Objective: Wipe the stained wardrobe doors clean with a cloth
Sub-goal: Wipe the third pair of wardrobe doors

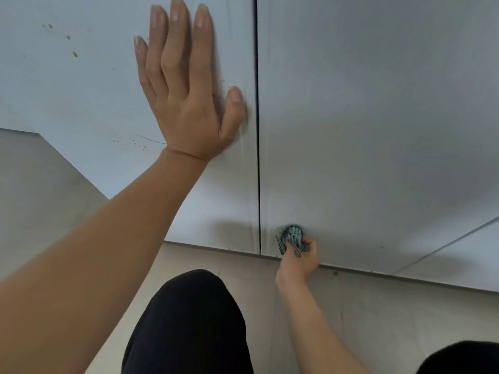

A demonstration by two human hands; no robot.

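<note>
- Pale grey, brown-speckled left wardrobe door (81, 90) bears the flat, straight-fingered left hand (186, 101).
- Right hand (299, 261) grips a bunched blue-green checked cloth (290, 237) against the plain grey right door (378, 130), low by the seam.

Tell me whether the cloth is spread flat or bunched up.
Bunched up: the cloth is a crumpled wad gripped in the right hand, held against the right wardrobe door near its bottom edge.

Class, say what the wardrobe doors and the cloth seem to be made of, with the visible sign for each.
Wardrobe doors: probably laminated board, matt pale grey; flat, smooth faces with crisp edges. Cloth: soft textile, teal with a dark checked part; it bunches in folds where the right hand grips it.
</note>
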